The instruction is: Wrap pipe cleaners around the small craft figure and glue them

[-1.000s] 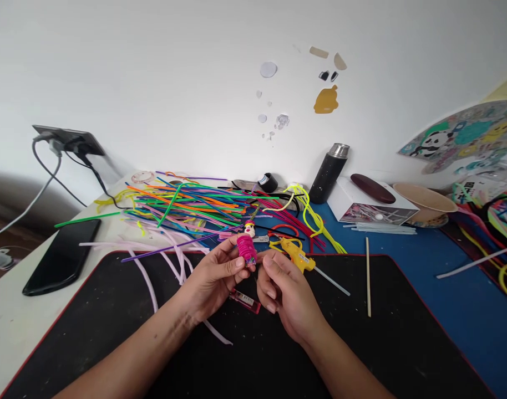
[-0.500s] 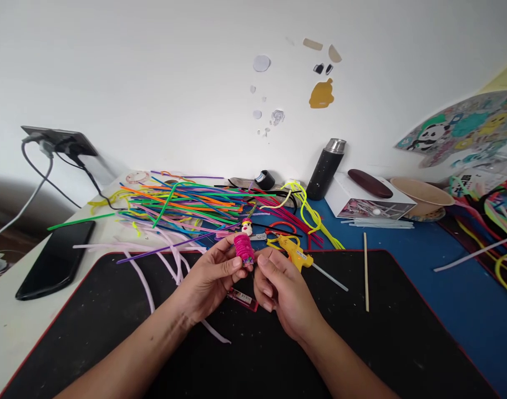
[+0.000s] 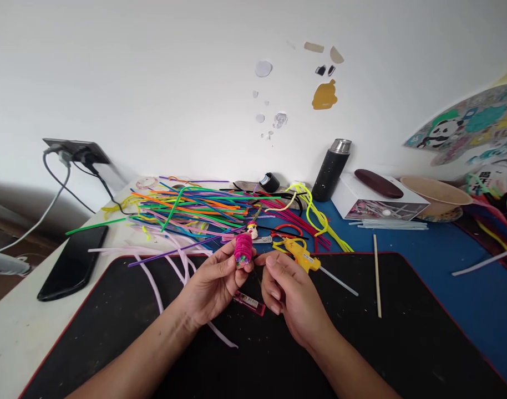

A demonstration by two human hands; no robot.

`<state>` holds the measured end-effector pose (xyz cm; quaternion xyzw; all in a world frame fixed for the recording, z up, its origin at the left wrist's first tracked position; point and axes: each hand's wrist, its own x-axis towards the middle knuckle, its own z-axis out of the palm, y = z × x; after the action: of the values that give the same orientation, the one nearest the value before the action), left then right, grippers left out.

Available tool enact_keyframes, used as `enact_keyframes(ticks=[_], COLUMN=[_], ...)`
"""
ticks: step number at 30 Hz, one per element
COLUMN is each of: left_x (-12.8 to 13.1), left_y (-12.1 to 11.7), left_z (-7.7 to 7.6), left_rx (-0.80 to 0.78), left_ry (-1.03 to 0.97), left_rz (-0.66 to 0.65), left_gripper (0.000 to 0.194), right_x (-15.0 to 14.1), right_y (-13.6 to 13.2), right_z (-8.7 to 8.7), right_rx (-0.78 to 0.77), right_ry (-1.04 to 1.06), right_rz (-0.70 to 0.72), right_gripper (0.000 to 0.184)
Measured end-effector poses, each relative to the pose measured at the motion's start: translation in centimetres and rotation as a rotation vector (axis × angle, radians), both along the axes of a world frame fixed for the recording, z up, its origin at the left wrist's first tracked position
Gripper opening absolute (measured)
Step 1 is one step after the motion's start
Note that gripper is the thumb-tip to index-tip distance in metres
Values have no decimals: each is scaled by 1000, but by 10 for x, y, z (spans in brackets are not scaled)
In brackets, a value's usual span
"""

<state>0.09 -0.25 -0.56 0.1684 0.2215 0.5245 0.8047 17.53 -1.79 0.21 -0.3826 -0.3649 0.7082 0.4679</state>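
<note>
A small doll (image 3: 242,245) with a bright pink body of coiled pipe cleaner is held between the thumb and fingers of my left hand (image 3: 209,285). Its pale head with a red-and-yellow top points away from me, and its multicoloured lower end faces me. Just right of the doll is my right hand (image 3: 293,288), thumb pressed against the curled fingers; whatever they may pinch is too small to make out. Beneath the hands, a dark red packet (image 3: 251,303) lies on the black mat (image 3: 245,366). A yellow glue gun (image 3: 303,256) with a clear glue stick rests behind my right hand.
Many coloured pipe cleaners (image 3: 195,202) are heaped at the back. A phone (image 3: 72,266) lies at left, and a wooden stick (image 3: 377,277) at right. Against the wall stand a black flask (image 3: 330,172), a white box (image 3: 353,197) and a beige bowl (image 3: 436,194).
The doll has tipped so that its lower end shows more towards me. My right hand has shifted slightly away from it. The whole view has moved a little.
</note>
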Motion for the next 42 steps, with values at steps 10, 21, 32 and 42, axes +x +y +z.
enact_keyframes(ticks=[10, 21, 32, 42], left_x=[-4, 0, 9, 6], left_y=[1, 1, 2, 7], left_z=[-6, -3, 2, -7], left_rx=[-11, -17, 176, 241], left_ry=[45, 68, 375, 469], left_rz=[-1, 61, 258, 336], left_gripper=[35, 44, 52, 52], right_x=[1, 0, 2, 6], right_y=[0, 0, 3, 5], right_z=[2, 1, -2, 0], right_rx=[-4, 6, 95, 230], right_ry=[6, -7, -50, -191], right_rz=[25, 17, -52, -241], right_gripper=[42, 45, 46, 47])
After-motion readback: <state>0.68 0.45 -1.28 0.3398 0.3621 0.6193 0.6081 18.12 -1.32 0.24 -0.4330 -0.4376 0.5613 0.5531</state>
